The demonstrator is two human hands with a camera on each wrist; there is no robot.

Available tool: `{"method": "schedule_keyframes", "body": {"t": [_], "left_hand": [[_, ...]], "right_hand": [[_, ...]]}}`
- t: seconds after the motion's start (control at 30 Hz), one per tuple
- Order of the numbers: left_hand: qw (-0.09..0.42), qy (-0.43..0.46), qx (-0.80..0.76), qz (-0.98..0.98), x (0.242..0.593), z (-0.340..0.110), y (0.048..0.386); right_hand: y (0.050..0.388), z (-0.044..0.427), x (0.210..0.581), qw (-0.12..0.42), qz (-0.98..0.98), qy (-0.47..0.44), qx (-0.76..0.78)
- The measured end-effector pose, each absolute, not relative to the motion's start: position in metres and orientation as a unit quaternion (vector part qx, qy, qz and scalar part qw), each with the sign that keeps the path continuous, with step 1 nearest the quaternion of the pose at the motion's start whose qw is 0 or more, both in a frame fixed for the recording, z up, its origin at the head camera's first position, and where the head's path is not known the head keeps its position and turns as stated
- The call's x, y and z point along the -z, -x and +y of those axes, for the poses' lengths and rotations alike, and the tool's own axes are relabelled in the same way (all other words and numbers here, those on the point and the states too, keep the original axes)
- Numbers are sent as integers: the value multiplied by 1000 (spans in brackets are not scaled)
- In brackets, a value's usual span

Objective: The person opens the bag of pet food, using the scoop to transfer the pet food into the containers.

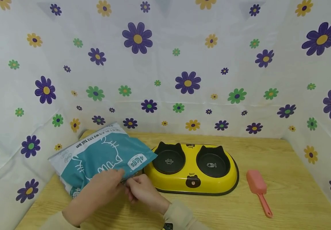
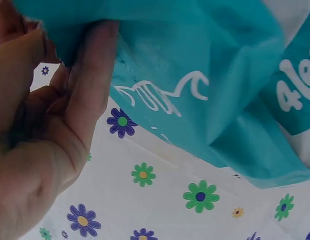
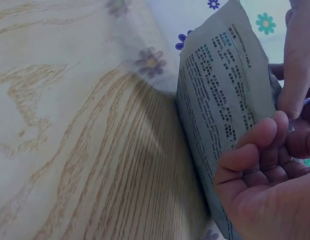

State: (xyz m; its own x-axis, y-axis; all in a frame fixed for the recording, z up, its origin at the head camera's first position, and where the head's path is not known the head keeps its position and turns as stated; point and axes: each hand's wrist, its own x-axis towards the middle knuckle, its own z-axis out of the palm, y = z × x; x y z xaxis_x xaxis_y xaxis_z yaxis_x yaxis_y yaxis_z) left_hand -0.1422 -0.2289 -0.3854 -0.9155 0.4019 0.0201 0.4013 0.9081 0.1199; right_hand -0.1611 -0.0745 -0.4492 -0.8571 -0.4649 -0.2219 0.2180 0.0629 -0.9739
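- Bag (image 1: 93,153), teal and white, lies aslant on the left part of the table (image 1: 211,210); its right corner overlaps the left end of the yellow feeder (image 1: 190,159) as seen from the head.
- White cat outlines and a "4legs" logo mark its upper face; the right wrist view shows a pale face with fine print under "COMPOSITION TABLE".
- Left hand (image 1: 105,183) grips the bag's near edge, its fingers curled; the left wrist view shows some of them tucked behind the teal film, by a ragged edge.
- Right hand (image 1: 142,190) is just beside it, fingers bent and thumb against the same edge, pinching it; the exact contact is partly hidden.
- Both wrists end in pale sleeves (image 1: 180,214).
- Two black bowls with cat ears sit in the feeder: a paw print in the left bowl (image 1: 168,161), a fish skeleton in the right bowl (image 1: 212,164). A bear face is on the feeder's front.
- Pink scoop (image 1: 257,182) lies right of the feeder, apart from it, handle toward the person.
- Flowered white cloth (image 1: 165,64) hangs behind the table and along both sides.
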Motion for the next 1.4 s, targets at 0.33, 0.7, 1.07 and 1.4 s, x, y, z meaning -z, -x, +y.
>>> {"method": "schedule_keyframes", "body": {"t": [0.33,0.7,1.07,1.4], "left_hand": [[-21,-208,-96,973,384,-241,146],[14,-227,-76,971,386,-253,147],[61,-238,-112,963,384,-264,153],[40,-223,-88,970,380,-266,153]], "right_hand": [[160,-68,451,248,694,93,669],[164,-61,454,201,730,153,635],[164,-62,458,188,746,150,621],[165,-57,462,199,741,146,624]]}}
